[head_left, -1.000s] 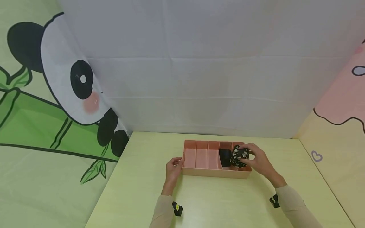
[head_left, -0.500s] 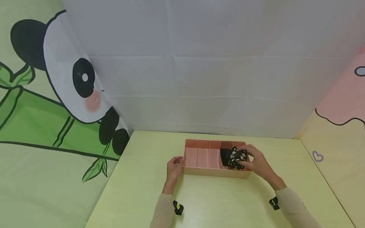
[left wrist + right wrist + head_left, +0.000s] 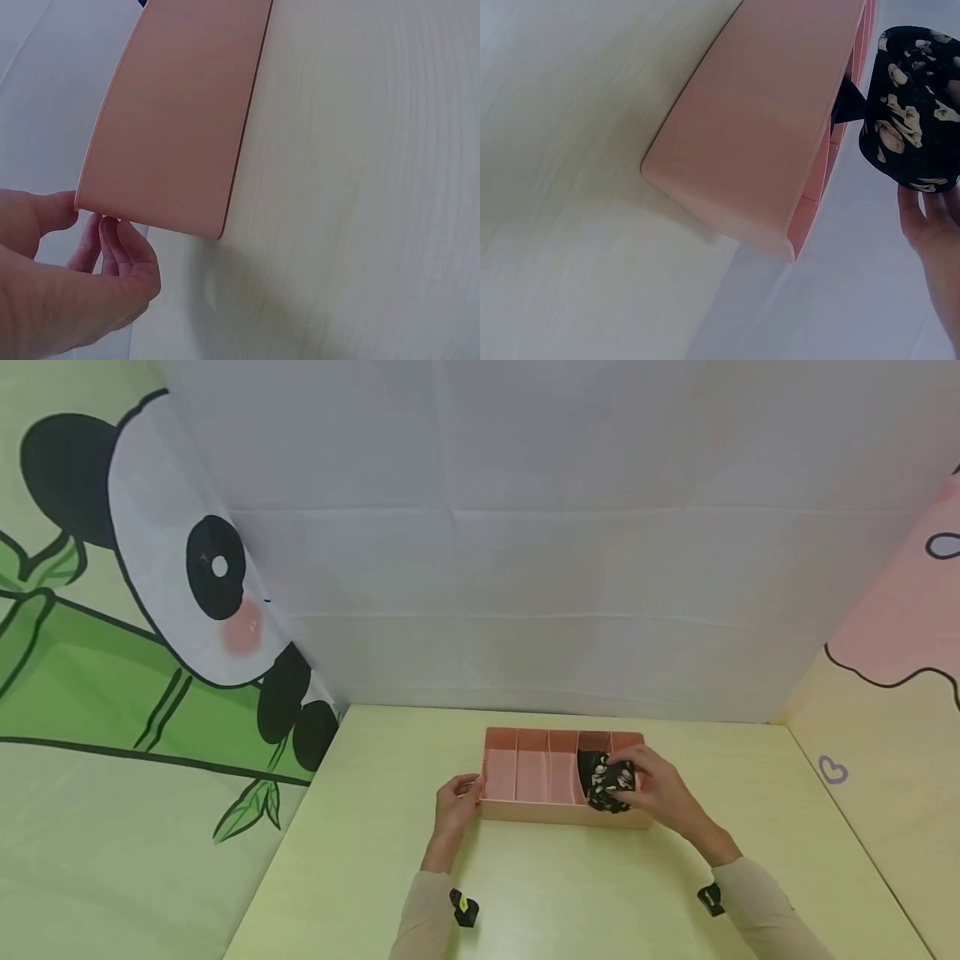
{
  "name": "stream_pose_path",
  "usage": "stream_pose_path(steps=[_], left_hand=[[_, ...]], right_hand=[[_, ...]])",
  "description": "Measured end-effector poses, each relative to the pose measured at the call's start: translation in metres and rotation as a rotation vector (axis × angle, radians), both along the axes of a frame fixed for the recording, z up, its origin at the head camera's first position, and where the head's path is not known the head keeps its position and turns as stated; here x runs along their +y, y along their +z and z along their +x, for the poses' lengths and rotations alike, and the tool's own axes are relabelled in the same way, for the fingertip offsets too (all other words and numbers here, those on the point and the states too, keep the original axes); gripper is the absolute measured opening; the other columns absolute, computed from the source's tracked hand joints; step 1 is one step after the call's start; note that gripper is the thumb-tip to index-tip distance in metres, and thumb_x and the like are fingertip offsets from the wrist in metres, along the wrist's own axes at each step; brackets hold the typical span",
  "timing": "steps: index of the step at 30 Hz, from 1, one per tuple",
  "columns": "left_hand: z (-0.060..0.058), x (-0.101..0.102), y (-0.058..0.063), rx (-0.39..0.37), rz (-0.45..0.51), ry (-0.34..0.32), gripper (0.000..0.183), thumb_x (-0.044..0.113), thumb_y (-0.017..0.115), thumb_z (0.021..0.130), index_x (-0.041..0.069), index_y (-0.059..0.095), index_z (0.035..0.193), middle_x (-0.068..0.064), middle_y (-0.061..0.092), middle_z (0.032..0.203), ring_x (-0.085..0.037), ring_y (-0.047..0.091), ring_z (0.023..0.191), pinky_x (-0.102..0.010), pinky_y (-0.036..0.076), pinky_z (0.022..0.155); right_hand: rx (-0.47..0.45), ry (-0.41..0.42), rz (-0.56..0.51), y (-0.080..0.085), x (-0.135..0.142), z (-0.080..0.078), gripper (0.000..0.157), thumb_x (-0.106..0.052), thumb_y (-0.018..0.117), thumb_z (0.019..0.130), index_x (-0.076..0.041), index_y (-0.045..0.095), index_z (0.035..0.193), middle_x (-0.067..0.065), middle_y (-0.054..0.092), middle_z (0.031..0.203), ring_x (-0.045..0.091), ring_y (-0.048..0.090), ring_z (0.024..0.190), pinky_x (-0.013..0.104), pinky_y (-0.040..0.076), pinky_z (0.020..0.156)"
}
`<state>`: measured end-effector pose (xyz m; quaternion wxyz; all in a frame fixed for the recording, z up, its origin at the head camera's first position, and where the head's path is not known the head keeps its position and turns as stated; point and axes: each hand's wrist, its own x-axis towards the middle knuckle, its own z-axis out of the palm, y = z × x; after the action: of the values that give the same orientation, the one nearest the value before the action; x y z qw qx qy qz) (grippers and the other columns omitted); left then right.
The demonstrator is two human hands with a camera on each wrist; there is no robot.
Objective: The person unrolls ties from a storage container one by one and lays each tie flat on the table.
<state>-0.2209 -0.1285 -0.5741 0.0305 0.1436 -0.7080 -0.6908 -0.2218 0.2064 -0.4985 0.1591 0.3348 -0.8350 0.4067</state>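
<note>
A pink divided storage box point(image 3: 562, 814) sits on the table in the head view. My left hand point(image 3: 455, 810) grips its left end; in the left wrist view the thumb is at the rim and the fingers are against the end wall. My right hand point(image 3: 663, 781) pinches a folded black cloth with a pale flower print point(image 3: 611, 783) over the box's right part. The right wrist view has this floral cloth point(image 3: 900, 112) above the rim. A plain black cloth point(image 3: 585, 764) lies in a right-side compartment, partly hidden behind the floral one.
Three pink compartments point(image 3: 532, 768) on the left of the box show bare floors. Pale yellow tabletop point(image 3: 337, 860) surrounds the box. A whitish sheet point(image 3: 562, 568) rises behind the table, with a panda-printed sheet point(image 3: 150, 560) to the left.
My right hand has moved left with the floral cloth, from the rightmost compartment to over the plain black cloth, covering more of it. My left hand has stayed at the box's left end.
</note>
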Motion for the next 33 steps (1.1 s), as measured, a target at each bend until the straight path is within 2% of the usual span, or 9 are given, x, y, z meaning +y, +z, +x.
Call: stream_pose_path(steps=[3,5,7,10,13,18,24,29,33], left_hand=[[0.001,-0.001,0.000,-0.007,0.009,-0.008,0.031,0.021,0.063,0.092,-0.003,0.063,0.111,-0.018,0.062,0.102,-0.032,0.060,0.093,-0.034,0.052,0.076],[0.002,-0.002,0.000,-0.020,0.009,-0.007,0.031,0.023,0.062,0.092,-0.002,0.063,0.111,-0.019,0.062,0.104,-0.028,0.061,0.090,-0.034,0.052,0.075],[0.004,-0.003,0.001,-0.030,0.011,-0.008,0.032,0.024,0.062,0.092,-0.001,0.063,0.112,-0.020,0.063,0.106,-0.023,0.061,0.085,-0.033,0.052,0.075],[0.006,-0.004,0.002,-0.038,0.010,-0.007,0.031,0.025,0.061,0.093,0.000,0.064,0.111,-0.021,0.063,0.106,-0.016,0.060,0.080,-0.032,0.052,0.075],[0.008,-0.004,0.005,-0.040,0.013,-0.008,0.031,0.024,0.061,0.093,-0.001,0.064,0.110,-0.022,0.064,0.105,-0.015,0.060,0.079,-0.032,0.052,0.075],[0.012,-0.004,0.008,-0.041,0.023,-0.008,0.031,0.022,0.060,0.093,-0.003,0.063,0.111,-0.024,0.063,0.106,-0.018,0.061,0.082,-0.037,0.051,0.079],[0.016,-0.005,0.007,-0.031,0.019,-0.006,0.032,0.024,0.061,0.093,-0.002,0.063,0.111,-0.022,0.064,0.107,-0.025,0.060,0.089,-0.043,0.050,0.083],[0.021,-0.006,0.006,-0.016,0.016,-0.008,0.031,0.025,0.060,0.093,-0.002,0.063,0.110,-0.023,0.064,0.107,-0.032,0.060,0.093,-0.044,0.050,0.083],[0.025,-0.006,0.007,-0.013,0.016,-0.016,0.032,0.025,0.060,0.094,-0.001,0.062,0.111,-0.022,0.063,0.107,-0.034,0.059,0.095,-0.043,0.050,0.083]], right_hand=[[-0.023,0.009,0.008,0.007,-0.006,0.005,0.049,0.004,0.082,0.067,-0.003,0.061,0.111,0.012,0.059,0.108,0.020,0.057,0.096,0.033,0.051,0.075],[-0.022,0.017,0.004,0.000,-0.005,0.002,0.050,0.004,0.082,0.067,-0.004,0.061,0.112,0.012,0.059,0.108,0.020,0.057,0.098,0.034,0.049,0.079],[-0.030,0.023,-0.003,0.001,-0.008,0.003,0.050,0.006,0.082,0.066,-0.002,0.061,0.111,0.016,0.059,0.108,0.025,0.058,0.098,0.038,0.049,0.080],[-0.028,0.028,-0.002,-0.015,-0.005,-0.006,0.052,0.001,0.083,0.067,-0.006,0.061,0.113,0.012,0.059,0.110,0.021,0.057,0.100,0.033,0.047,0.082],[-0.036,0.037,0.005,-0.019,-0.005,-0.008,0.051,-0.004,0.084,0.068,-0.010,0.061,0.114,0.006,0.058,0.111,0.017,0.055,0.101,0.029,0.047,0.083],[-0.037,0.046,0.019,-0.019,-0.010,-0.007,0.051,-0.009,0.085,0.069,-0.014,0.062,0.114,0.001,0.058,0.112,0.015,0.054,0.102,0.035,0.049,0.082],[-0.051,0.033,0.038,-0.018,-0.017,-0.005,0.050,-0.011,0.085,0.069,-0.016,0.062,0.113,0.001,0.058,0.113,0.017,0.052,0.104,0.046,0.049,0.080],[-0.034,0.022,0.032,-0.019,-0.024,-0.005,0.051,-0.010,0.086,0.066,-0.017,0.063,0.111,0.001,0.060,0.112,0.023,0.052,0.104,0.054,0.044,0.082],[-0.033,0.016,0.030,-0.021,-0.028,-0.004,0.051,-0.010,0.086,0.066,-0.018,0.063,0.111,0.000,0.060,0.114,0.026,0.049,0.106,0.055,0.043,0.081]])
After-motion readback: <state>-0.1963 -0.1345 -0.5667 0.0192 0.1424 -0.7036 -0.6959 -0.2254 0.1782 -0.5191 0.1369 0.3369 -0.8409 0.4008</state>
